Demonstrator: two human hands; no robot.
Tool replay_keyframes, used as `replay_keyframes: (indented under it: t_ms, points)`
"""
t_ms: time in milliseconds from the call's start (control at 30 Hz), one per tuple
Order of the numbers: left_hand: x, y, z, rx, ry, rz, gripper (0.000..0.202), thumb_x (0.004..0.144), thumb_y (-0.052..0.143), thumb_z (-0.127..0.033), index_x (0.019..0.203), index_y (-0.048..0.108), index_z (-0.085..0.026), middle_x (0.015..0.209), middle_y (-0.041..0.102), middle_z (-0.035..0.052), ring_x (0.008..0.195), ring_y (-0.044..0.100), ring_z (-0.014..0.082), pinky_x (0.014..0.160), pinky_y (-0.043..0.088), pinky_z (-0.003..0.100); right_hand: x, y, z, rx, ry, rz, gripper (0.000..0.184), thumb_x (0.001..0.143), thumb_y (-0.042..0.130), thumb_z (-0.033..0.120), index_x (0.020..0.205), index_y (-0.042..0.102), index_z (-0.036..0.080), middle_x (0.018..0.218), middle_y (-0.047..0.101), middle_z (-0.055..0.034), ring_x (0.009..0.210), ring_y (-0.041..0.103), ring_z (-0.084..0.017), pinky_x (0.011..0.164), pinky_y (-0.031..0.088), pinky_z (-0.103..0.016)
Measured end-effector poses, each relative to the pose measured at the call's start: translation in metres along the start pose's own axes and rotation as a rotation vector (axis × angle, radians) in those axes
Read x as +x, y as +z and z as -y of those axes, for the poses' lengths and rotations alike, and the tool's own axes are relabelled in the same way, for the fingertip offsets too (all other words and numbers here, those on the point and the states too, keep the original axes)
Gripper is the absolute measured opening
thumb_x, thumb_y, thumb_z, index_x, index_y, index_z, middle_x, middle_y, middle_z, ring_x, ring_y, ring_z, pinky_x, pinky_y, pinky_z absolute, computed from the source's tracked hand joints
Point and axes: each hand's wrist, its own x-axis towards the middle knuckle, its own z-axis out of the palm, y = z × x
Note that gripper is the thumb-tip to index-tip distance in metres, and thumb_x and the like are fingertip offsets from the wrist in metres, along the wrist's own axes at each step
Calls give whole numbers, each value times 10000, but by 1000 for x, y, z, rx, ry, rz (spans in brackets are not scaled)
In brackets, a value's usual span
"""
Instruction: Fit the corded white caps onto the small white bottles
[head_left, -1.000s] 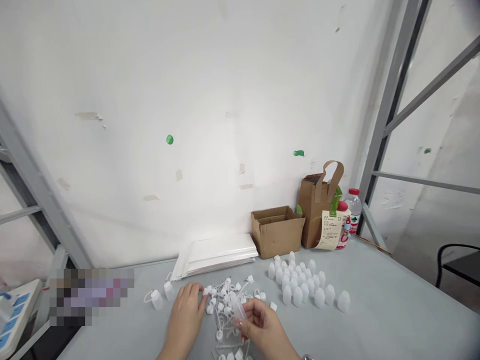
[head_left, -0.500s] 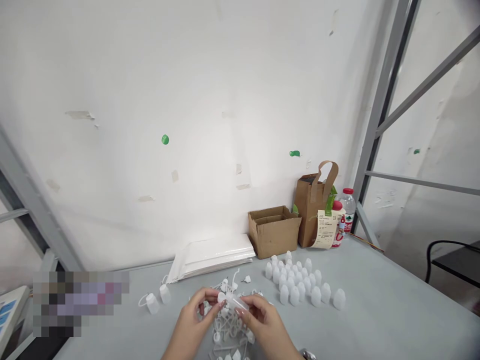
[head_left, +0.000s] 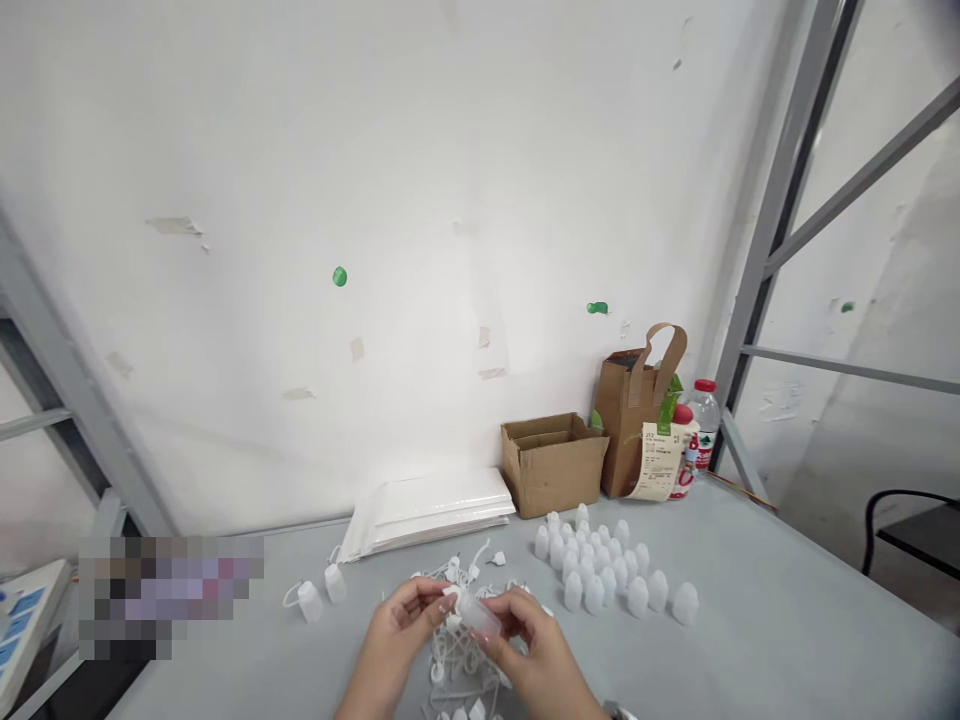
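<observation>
well, from the head camera, the left hand (head_left: pixel 397 625) is curled nearly shut, its fingertips pinching a small white plastic cap (head_left: pixel 450 598) against the neck of a small translucent plastic bottle (head_left: pixel 474 612). i cannot tell whether the cap is seated. the right hand (head_left: pixel 534 640) is half closed around the bottle's body, which tilts sideways between the two hands, above a tangled heap of white plastic caps with thin looped straps (head_left: pixel 454 655) on a pale grey surface (head_left: pixel 757 600). left of the heap stand two strapped translucent bottles (head_left: pixel 309 602), and to its right stand rows of upright translucent plastic bottles (head_left: pixel 600 572). farther back along a white wall (head_left: pixel 375 200) are a stack of white padded envelopes (head_left: pixel 424 512), an open brown cardboard box (head_left: pixel 553 468), a brown paper bag with flat handles (head_left: pixel 622 425) and a clear water bottle with a red cap (head_left: pixel 703 425).
</observation>
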Motion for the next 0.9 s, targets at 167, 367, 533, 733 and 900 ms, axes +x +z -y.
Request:
replay_keyframes:
  t_ms: [167,367,533,733,900]
  points:
    - [-1,3,9,-31,-14,-13,334,540,716,-489,661,682,-179,604,615,-12,619,525,137,562,400,226,-4,-2,0,-173,-128,-8,92,777,595,244,835,636,184,732,542,-10,688,537,-163,663,439,-266]
    - [-6,4,0,42,-19,-19,362,553,686,-531,655,686,-184,619,612,-11,643,515,146,577,393,230,-7,-2,-8,-333,-320,-19,167,794,555,135,943,586,202,769,539,-12,704,551,-156,674,460,-260]
    - [-5,5,1,-45,-101,4,376,503,719,-539,579,663,-176,551,554,-28,588,459,118,549,370,214,-8,0,-16,-363,-406,-40,197,805,545,131,988,572,199,780,546,-23,721,554,-163,670,468,-263]
    - [-8,6,2,-176,-129,83,367,543,729,-495,754,739,-195,687,639,5,674,500,128,622,395,220,-4,1,-13,-231,-223,-60,160,753,604,128,903,609,185,758,566,-15,711,570,-163,682,465,-261]
    - [-7,2,4,-49,-77,78,381,589,686,-514,832,748,-226,732,693,19,734,537,167,661,404,249,-5,1,-7,-169,-108,-72,91,723,639,153,799,593,176,720,556,0,684,570,-160,665,463,-256]
